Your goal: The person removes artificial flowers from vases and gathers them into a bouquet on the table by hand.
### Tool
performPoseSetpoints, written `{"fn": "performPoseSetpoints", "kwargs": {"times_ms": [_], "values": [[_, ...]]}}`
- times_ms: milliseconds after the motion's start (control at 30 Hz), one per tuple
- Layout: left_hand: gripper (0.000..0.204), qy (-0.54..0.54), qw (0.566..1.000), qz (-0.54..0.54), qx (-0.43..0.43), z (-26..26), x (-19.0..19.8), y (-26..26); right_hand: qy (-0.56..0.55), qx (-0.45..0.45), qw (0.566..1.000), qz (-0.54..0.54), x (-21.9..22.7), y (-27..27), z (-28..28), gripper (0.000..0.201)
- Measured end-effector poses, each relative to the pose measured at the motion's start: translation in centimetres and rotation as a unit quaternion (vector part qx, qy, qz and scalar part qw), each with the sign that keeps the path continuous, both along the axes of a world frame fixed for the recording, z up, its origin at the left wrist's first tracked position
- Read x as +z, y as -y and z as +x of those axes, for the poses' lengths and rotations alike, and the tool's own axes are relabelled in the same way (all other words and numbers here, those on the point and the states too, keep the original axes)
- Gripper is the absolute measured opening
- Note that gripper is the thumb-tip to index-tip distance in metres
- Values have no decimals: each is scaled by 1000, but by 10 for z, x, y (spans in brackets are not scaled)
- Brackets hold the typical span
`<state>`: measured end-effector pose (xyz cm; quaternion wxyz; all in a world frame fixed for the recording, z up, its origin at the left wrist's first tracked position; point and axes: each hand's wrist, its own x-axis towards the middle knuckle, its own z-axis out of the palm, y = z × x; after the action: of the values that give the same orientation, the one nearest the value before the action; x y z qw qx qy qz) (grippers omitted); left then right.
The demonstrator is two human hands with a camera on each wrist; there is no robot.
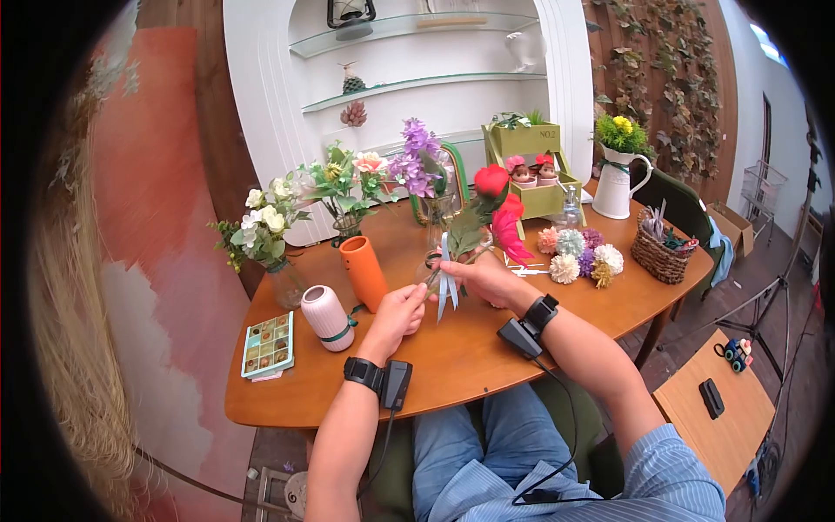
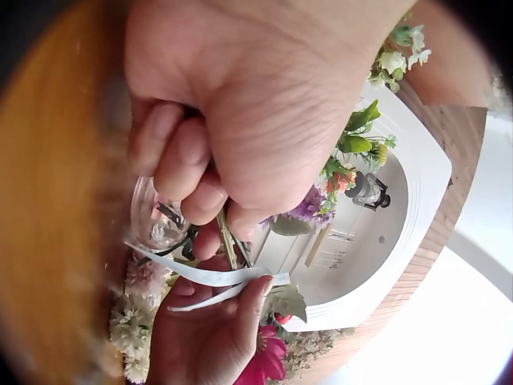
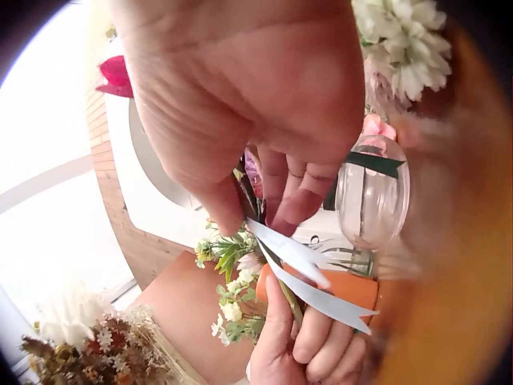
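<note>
Behind the brown wooden worktop [image 1: 474, 357] stands a white arched unit with glass shelves [image 1: 424, 84]. Near the centre of the worktop, above its surface, the person's left hand [image 1: 400, 317] has its fingers curled round thin flower stems [image 2: 227, 241], and the right hand [image 1: 487, 278] pinches them between thumb and fingers beside a pale blue ribbon [image 1: 447, 283]. A red rose [image 1: 491, 180] and a bright pink flower [image 1: 509, 230] show just beyond the right hand.

Left of the hands, a clear glass vase [image 1: 286, 284] holds white blooms with leaves; near it are an orange vase [image 1: 364, 277] and a pale pink ribbed vase [image 1: 327, 317]. Small round pieces sit in the compartments of a mint tray [image 1: 268, 345]. Purple flowers [image 1: 417, 161] rise from another glass vase behind the hands. On the right, a white pitcher [image 1: 613, 193] carries greenery and yellow blooms, and a woven basket [image 1: 659, 254] contains scissors and other tools. Loose pompom flowers [image 1: 581, 255] lie between basket and hands.
</note>
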<state>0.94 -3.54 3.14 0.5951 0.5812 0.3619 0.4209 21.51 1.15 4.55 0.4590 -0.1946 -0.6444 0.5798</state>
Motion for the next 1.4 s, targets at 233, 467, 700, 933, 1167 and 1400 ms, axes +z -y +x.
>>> {"fn": "performPoseSetpoints", "kwargs": {"times_ms": [233,467,700,933,1167,1400], "values": [[23,-22,999,25,-14,1,-5,-1,11,-34,999,3,-6,-2,1,30],[25,-83,996,16,-33,1,-7,-2,58,-158,985,17,0,-7,8,33],[27,-127,991,23,17,-1,-13,-6,-64,-465,881,54,20,-23,44,30],[24,-173,984,28,12,-2,-14,-11,-64,-555,816,146,40,-19,92,30],[23,-193,980,32,21,0,-12,-8,-94,-566,819,-6,21,-20,105,19],[23,-199,979,32,16,0,-12,-9,-133,-537,825,-113,-27,-72,130,20]]}}
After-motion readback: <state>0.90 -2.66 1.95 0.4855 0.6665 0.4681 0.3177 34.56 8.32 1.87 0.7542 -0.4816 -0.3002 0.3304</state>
